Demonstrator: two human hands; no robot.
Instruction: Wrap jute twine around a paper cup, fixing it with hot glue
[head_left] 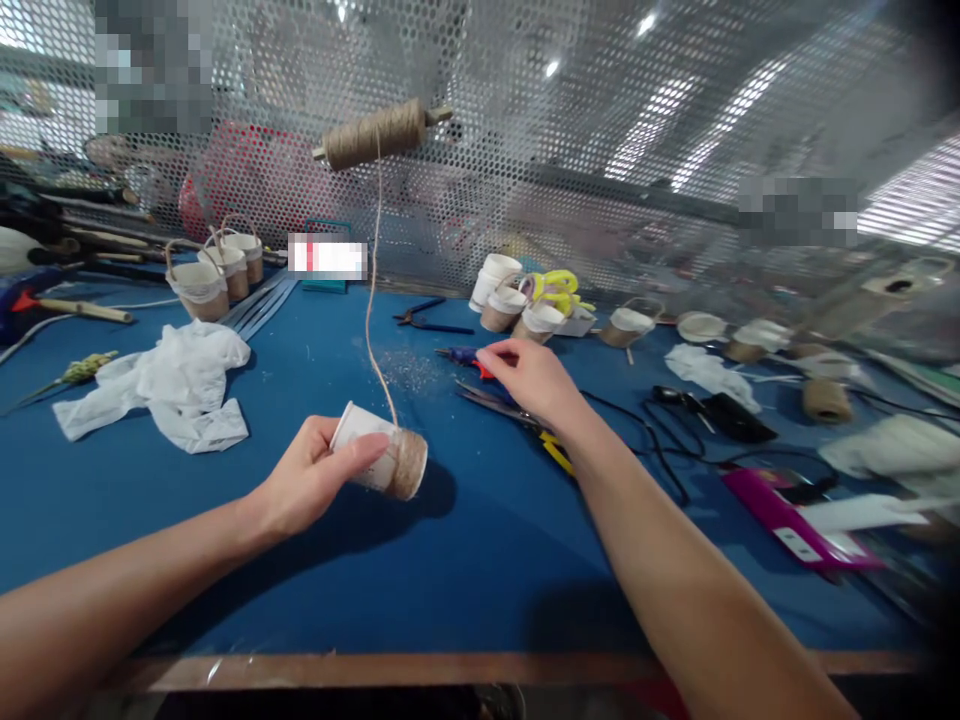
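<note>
My left hand [307, 475] is closed around a white paper cup [367, 440], tilted on its side above the table. Jute twine [410, 465] is wound about the cup's lower end. A single strand of twine [370, 310] runs from there up to a twine spool [379, 135] hanging on a rod. My right hand [529, 375] has its fingers closed at a blue glue gun [461, 354] with a red trigger, lying on the table; the palm hides part of it. Just below that hand lie scissors [555, 450] with yellow handles, partly covered by the wrist.
Dark pliers [431, 322] lie further back. Small twine-wrapped cups with handles [201, 290] stand at the back left, and several more cups [502, 305] at the back centre. White cloth [180, 375] is at left. At right are black cables [652, 440] and a purple power strip [795, 525].
</note>
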